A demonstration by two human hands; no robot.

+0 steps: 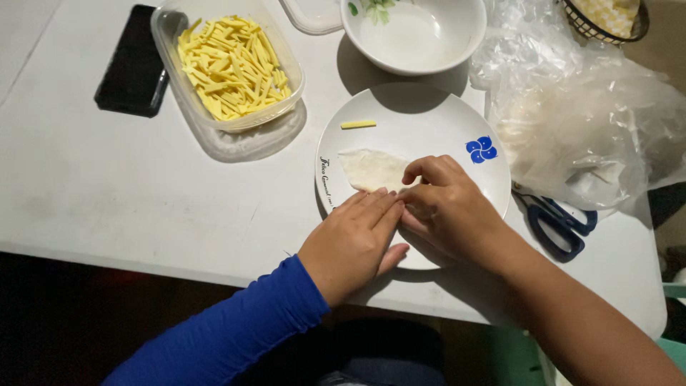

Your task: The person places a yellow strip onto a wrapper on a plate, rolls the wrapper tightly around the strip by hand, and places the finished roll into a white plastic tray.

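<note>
Wrapper [369, 170], pale and thin, lay on the white plate [429, 121]; left hand [355, 243] pressed flat on its near edge, fingers together, while right hand [446, 207] pinched its fold beside it.

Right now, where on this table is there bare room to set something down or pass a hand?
The widest bare patch is the table left of the plate, below the phone and the tub of yellow sticks. A smaller patch lies right of the scissors. The top right is crowded: bowl, plastic bag.
</note>
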